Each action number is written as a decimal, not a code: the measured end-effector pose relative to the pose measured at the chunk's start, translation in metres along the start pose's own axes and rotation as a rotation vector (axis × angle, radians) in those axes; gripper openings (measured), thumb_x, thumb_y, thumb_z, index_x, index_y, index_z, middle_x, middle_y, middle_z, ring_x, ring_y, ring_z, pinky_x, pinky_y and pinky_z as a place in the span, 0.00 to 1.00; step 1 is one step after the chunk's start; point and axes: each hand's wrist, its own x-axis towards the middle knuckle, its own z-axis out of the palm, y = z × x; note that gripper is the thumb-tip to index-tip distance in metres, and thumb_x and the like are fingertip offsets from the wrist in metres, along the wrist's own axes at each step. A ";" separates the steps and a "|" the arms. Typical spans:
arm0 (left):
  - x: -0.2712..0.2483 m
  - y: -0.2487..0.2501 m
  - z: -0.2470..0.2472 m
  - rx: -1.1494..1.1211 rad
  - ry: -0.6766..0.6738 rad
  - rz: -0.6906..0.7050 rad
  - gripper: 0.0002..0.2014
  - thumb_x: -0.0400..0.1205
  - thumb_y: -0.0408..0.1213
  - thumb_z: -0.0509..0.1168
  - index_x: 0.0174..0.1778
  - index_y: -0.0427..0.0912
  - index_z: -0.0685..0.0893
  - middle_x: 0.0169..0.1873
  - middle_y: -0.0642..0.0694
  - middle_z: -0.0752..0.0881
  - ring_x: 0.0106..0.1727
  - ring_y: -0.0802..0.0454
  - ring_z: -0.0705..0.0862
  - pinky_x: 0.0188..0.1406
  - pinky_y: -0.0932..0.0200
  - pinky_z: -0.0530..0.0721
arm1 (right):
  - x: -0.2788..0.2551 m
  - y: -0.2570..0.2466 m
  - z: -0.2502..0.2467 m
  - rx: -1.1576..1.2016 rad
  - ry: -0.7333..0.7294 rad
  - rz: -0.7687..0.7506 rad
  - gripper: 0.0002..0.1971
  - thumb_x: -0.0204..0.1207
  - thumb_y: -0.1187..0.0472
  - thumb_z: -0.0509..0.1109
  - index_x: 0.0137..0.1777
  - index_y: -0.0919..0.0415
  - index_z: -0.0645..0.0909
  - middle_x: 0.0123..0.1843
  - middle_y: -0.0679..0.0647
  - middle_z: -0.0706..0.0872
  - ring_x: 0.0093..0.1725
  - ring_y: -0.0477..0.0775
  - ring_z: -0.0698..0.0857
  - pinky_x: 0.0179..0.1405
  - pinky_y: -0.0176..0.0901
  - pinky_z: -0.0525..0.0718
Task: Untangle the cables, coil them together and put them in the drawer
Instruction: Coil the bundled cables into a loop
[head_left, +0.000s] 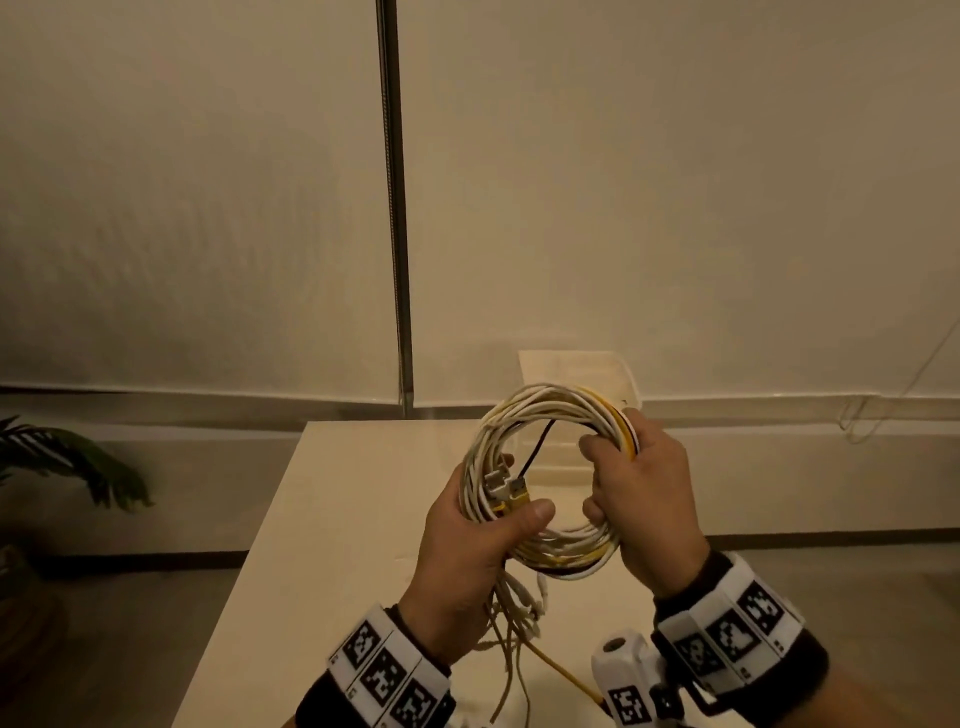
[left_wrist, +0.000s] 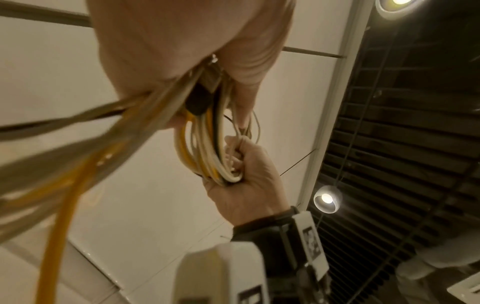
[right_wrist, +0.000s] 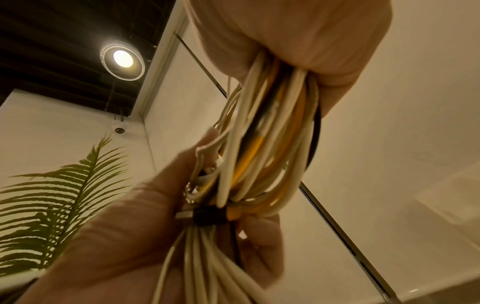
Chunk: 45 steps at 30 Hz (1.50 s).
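Observation:
A coil of white, yellow and black cables (head_left: 545, 402) is held up above the white table (head_left: 337, 519). My left hand (head_left: 478, 535) grips the coil's left side, thumb across the strands, with several plug ends (head_left: 506, 486) bunched at the fingers. On the right side my right hand (head_left: 644, 493) is wrapped around the coil. Loose cable ends (head_left: 514, 613) hang below the left hand, and a yellow one (head_left: 561, 670) trails toward me. The left wrist view shows the coil (left_wrist: 207, 148) in the right hand (left_wrist: 254, 181). The right wrist view shows the coil (right_wrist: 272, 144) and left hand (right_wrist: 124, 236). No drawer is in view.
A pale box-like object (head_left: 576, 374) stands behind the table's far edge. A thin dark pole (head_left: 395, 208) runs up the wall behind. A potted plant (head_left: 67, 457) stands on the floor at the left. A thin cord (head_left: 883, 405) hangs at the far right.

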 end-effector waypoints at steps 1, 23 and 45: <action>-0.001 -0.002 0.001 -0.002 0.021 -0.004 0.24 0.67 0.30 0.80 0.58 0.43 0.84 0.42 0.37 0.86 0.45 0.38 0.85 0.39 0.49 0.87 | -0.003 0.003 -0.001 0.009 -0.008 -0.001 0.02 0.77 0.72 0.64 0.44 0.69 0.78 0.25 0.57 0.68 0.22 0.55 0.67 0.21 0.45 0.72; 0.031 0.064 0.000 0.919 -0.445 0.005 0.25 0.67 0.28 0.76 0.56 0.48 0.76 0.44 0.44 0.87 0.40 0.45 0.88 0.39 0.44 0.91 | 0.041 -0.057 -0.028 -0.443 -1.069 0.347 0.20 0.65 0.64 0.81 0.57 0.62 0.82 0.44 0.61 0.88 0.43 0.63 0.88 0.51 0.58 0.87; 0.038 0.069 -0.008 1.139 -0.528 -0.141 0.27 0.69 0.31 0.77 0.62 0.49 0.75 0.48 0.47 0.87 0.42 0.52 0.88 0.39 0.53 0.91 | 0.018 -0.026 -0.022 -0.272 -1.013 0.324 0.18 0.72 0.68 0.75 0.62 0.65 0.80 0.46 0.61 0.89 0.43 0.65 0.88 0.54 0.67 0.86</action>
